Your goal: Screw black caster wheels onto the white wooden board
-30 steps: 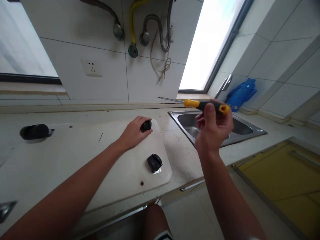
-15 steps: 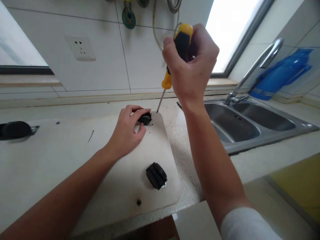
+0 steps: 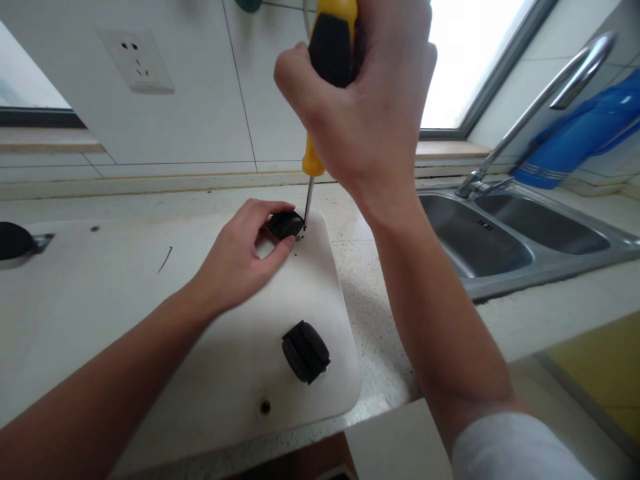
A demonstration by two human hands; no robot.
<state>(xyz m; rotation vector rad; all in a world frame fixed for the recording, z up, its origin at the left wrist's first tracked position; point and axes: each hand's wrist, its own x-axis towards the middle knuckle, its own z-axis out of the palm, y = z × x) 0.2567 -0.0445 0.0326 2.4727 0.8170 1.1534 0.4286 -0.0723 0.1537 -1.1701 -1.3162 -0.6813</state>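
Observation:
My left hand [image 3: 245, 250] grips a black caster wheel [image 3: 285, 225] near the far right corner of a white board [image 3: 225, 360], thumb on the near side and fingers over the far side. In my right hand [image 3: 370, 100] is a screwdriver [image 3: 313, 160] with a yellow and black handle, held nearly upright. Its tip points down at the edge of that caster's mounting plate; whether it sits in a screw is too small to tell. A second caster [image 3: 306, 352] stands on the board closer to me. Another black caster [image 3: 15, 241] shows at the far left.
The board lies on a speckled countertop [image 3: 360, 280] against a tiled wall with a socket [image 3: 137, 60]. To the right are a steel double sink [image 3: 460, 230], a tall faucet [image 3: 540, 93] and a blue thermos [image 3: 580, 140]. A dark hole [image 3: 265, 407] marks the board's near edge.
The screwdriver has moved down and left, its tip going from the board's corner edge to beside the held caster. My left hand still grips the caster. The view has shifted slightly.

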